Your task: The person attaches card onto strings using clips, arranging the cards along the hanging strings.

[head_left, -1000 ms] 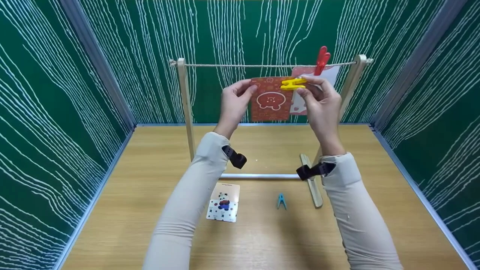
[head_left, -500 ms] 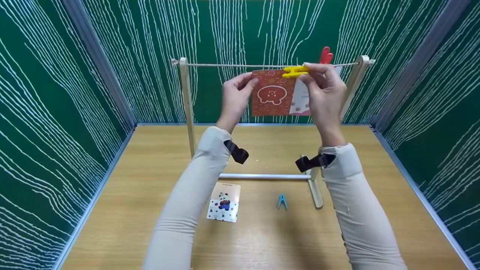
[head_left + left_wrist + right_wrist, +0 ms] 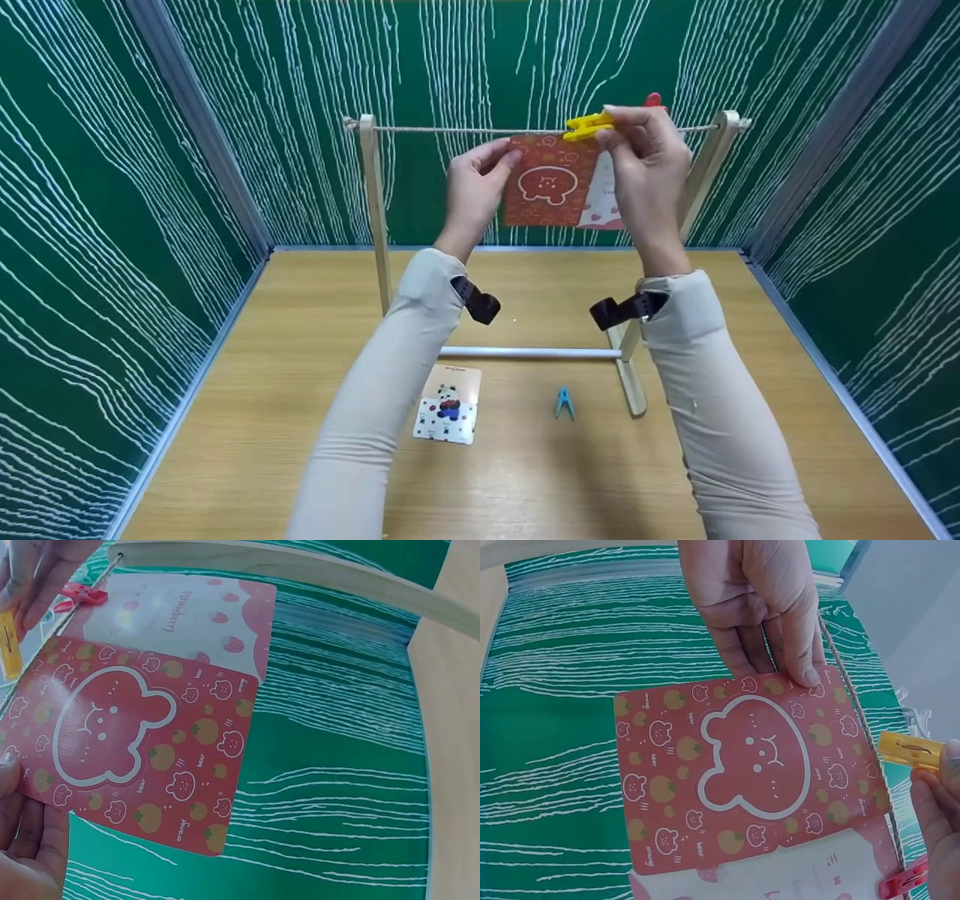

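In the head view, a red bear card (image 3: 547, 187) is pinched near its upper left corner by the left hand (image 3: 474, 195), and a yellow clothespin (image 3: 589, 127) is pinched between thumb and fingers of the right hand (image 3: 649, 169) at a rope (image 3: 465, 130) strung between wooden posts (image 3: 375, 217). The bear card is held upright just below the rope, partly in front of a strawberry card (image 3: 600, 196); a red clothespin (image 3: 654, 99) is mostly hidden by the right hand. On the worktop (image 3: 285, 420), a panda card (image 3: 448, 406) and a blue clothespin (image 3: 565, 403) are laid apart. In the left wrist view, the bear card is held with thumb in front and fingers behind, and the strawberry card is clipped to the rope by the red clothespin. In the right wrist view, the yellow clothespin's tip is seen at the rope; whether the bear card is gripped by it cannot be told.
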Motion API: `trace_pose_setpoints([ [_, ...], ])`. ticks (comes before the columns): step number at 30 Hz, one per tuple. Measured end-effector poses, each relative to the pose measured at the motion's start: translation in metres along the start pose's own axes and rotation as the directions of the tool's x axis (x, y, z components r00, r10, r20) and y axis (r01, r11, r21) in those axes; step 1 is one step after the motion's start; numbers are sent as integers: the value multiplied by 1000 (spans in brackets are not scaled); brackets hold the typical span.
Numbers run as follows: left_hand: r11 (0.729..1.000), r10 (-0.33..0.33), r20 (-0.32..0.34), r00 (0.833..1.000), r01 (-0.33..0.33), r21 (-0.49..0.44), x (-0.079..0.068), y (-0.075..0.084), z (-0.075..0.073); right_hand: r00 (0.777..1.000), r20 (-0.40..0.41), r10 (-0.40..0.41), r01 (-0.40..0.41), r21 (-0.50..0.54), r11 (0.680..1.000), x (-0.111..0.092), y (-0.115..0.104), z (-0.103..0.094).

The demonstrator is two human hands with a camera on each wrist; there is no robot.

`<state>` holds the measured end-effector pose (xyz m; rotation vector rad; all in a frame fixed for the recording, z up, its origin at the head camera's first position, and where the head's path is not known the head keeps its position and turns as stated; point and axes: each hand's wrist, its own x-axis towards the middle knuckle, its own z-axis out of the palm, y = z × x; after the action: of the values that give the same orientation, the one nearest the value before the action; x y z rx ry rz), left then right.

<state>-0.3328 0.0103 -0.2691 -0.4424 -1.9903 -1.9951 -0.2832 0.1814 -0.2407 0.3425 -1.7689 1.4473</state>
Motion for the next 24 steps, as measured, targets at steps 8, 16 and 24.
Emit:
trace_pose_setpoints([
  [8,1000,-7,5,1000,7,-26,-2,3,1,999,25,-46,48,-105,993,5,-2,3],
  [16,1000,13,8,1000,-12,-24,-3,1,1,993,73,-91,103,-175,979,7,-2,6],
  [24,1000,4,16,1000,-3,-21,-3,-1,0,972,134,-194,221,-232,947,6,0,8],
])
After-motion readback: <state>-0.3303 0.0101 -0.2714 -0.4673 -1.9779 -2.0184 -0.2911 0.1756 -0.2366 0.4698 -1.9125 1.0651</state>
